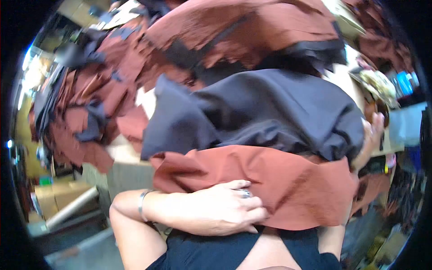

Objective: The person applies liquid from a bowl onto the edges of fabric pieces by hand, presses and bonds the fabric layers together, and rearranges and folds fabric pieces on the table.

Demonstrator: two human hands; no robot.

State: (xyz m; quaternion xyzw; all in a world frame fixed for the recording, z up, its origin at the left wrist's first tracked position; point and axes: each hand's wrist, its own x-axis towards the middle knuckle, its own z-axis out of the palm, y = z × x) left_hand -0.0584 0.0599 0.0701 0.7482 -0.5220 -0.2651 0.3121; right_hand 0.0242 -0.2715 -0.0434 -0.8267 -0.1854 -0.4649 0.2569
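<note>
A rust-coloured cloth [306, 193] lies across the front of the body, with a crumpled dark navy cloth [270, 103] just above it. My left hand [238, 207], wearing a ring and with a bracelet at the wrist, rests on the lower part of the rust cloth, fingers curled against the fabric. At the right edge of the navy cloth is my right hand [371, 135], its fingers stretched upward and somewhat blurred; cloth hides part of that arm.
Heaps of rust and dark fabric pieces [90, 112] lie at the left and a large rust-and-dark pile [243, 31] beyond. Cardboard boxes [58, 198] and a pale roll [72, 208] are at lower left. A light blue object [407, 123] stands at the right.
</note>
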